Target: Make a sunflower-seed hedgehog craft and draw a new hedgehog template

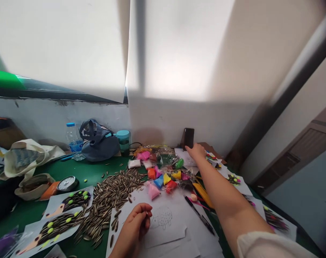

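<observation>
My right hand (197,152) stretches to the back of the table and grips the lower part of a dark phone (189,137), which stands upright near the wall. Close to the front, my left hand (137,224) is closed with its fingertips pinched; anything between them is too small to make out. It rests beside a sheet of paper (165,233) bearing a pencil drawing of a hedgehog (163,218). Several small packets of coloured clay (159,181) lie behind the sheet. A large pile of sunflower seeds (111,193) spreads to the left of the papers.
Seed-covered hedgehog pictures (63,222) lie at the left, near a round metal tin (67,184). A blue bag (101,143), a water bottle (75,138) and a teal-lidded cup (123,141) stand along the wall. Black pens (199,215) and more decorated sheets (279,220) are at the right.
</observation>
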A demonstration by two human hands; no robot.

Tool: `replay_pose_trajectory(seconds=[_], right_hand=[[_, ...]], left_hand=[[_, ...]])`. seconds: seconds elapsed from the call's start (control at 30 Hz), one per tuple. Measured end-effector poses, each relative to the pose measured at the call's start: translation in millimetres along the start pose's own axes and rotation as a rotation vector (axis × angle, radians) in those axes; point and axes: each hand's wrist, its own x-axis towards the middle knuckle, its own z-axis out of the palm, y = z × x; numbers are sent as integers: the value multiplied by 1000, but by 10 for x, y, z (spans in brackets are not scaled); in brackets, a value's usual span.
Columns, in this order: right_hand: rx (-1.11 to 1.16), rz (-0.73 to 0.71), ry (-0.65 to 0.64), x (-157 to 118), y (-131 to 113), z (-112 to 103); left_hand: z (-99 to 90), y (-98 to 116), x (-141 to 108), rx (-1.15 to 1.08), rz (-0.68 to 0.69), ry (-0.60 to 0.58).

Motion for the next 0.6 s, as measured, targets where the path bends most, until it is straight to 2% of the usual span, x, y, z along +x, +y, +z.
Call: replay_pose_trajectory(seconds=[0.13,0.27,0.6], right_hand=[[-23,131,-18,403,81,186],[4,210,-27,645,32,356],[62,271,41,796,5,562]], left_hand=[[-15,-90,48,-27,0,8],[-59,-158,135,-53,3,-12],[-156,-255,251,-60,-14,-39]])
